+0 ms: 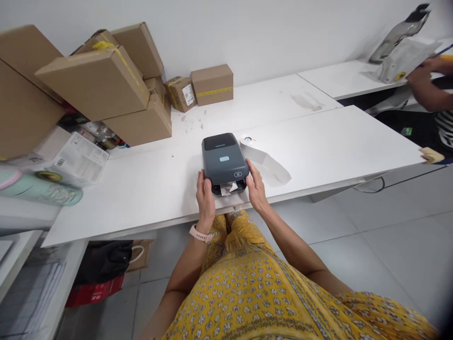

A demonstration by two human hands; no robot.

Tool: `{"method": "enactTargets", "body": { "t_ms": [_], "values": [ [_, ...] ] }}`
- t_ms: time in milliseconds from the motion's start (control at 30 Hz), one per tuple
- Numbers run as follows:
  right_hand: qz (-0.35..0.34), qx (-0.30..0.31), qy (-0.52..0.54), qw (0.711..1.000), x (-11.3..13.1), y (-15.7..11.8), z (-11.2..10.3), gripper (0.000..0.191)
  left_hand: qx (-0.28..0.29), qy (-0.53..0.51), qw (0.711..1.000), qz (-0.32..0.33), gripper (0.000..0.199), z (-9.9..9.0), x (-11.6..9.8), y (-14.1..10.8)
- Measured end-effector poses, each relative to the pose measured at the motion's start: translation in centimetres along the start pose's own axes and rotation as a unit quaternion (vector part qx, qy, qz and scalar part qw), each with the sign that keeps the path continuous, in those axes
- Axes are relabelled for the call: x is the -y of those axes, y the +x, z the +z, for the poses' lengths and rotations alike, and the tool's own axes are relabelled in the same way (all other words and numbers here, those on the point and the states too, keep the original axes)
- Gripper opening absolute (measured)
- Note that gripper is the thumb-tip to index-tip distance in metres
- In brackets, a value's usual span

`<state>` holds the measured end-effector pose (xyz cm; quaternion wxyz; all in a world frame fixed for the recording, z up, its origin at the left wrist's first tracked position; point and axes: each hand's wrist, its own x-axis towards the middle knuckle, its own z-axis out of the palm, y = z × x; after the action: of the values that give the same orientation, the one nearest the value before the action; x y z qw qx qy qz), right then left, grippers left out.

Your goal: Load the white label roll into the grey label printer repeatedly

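A dark grey label printer [222, 167] sits near the front edge of the white table, its front slot towards me. Crumpled white paper [228, 188] sticks out of that slot. My left hand [205, 196] grips the printer's left front side, with a pink band on the wrist. On the opposite side, my right hand [256, 186] holds the right front corner, thumb near the front. Just right of the printer lies a curled strip of white paper [267, 165], with a small white roll [247, 140] at its far end.
Cardboard boxes [95, 85] are stacked at the left, with two smaller boxes [212, 85] by the wall. A mint green bottle [53, 189] and a white carton [78, 160] stand at the left edge. Another person's arm [430, 85] shows at far right, beside a white package [401, 59].
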<state>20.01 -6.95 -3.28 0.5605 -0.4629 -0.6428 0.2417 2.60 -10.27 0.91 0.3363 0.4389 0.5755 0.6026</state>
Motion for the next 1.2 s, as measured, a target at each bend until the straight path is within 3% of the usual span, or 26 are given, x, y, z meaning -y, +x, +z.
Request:
{"method": "enactTargets", "body": {
  "t_ms": [100,200,333,500,700,800,900,967,1067,1200],
  "values": [
    [-0.029,-0.001,-0.016,0.999,0.8,2.6,-0.3,0.061,-0.004,-0.013,0.999,0.039,0.064,0.1,-1.3,1.9],
    [-0.065,-0.003,-0.055,0.996,2.0,6.6,-0.1,0.064,0.007,-0.031,0.996,0.089,0.059,0.6,-2.7,5.3],
    [-0.098,-0.015,-0.111,0.989,3.0,12.7,0.9,0.067,-0.009,-0.002,0.992,0.125,0.052,1.8,-2.4,10.0],
    [-0.127,0.018,-0.197,0.972,1.8,19.3,2.4,0.072,0.017,0.148,0.988,0.043,0.072,2.8,0.7,11.7],
    [-0.164,0.077,-0.197,0.963,-0.5,25.5,3.3,0.073,0.078,0.178,0.981,-0.016,0.084,2.5,2.2,11.0],
    [-0.164,0.078,-0.208,0.961,0.2,25.3,3.4,0.07,0.071,0.172,0.982,-0.022,0.084,2.3,2.3,11.0],
    [-0.172,0.021,-0.19,0.966,1.8,21.8,3.2,0.056,0.064,0.165,0.984,-0.012,0.083,2.3,2.4,10.9],
    [-0.18,0.036,-0.195,0.963,2.7,18.8,3.1,0.046,0.059,0.164,0.985,-0.003,0.081,2.4,2.5,10.9],
    [-0.17,0.195,-0.26,0.93,3.0,15.8,3.1,0.035,0.056,0.16,0.986,0.003,0.081,2.3,2.8,10.8],
    [-0.156,0.45,-0.359,0.803,2.5,15.8,4.0,0.034,0.061,0.143,0.988,-0.001,0.087,2.1,3.2,10.8]
  ]
}}
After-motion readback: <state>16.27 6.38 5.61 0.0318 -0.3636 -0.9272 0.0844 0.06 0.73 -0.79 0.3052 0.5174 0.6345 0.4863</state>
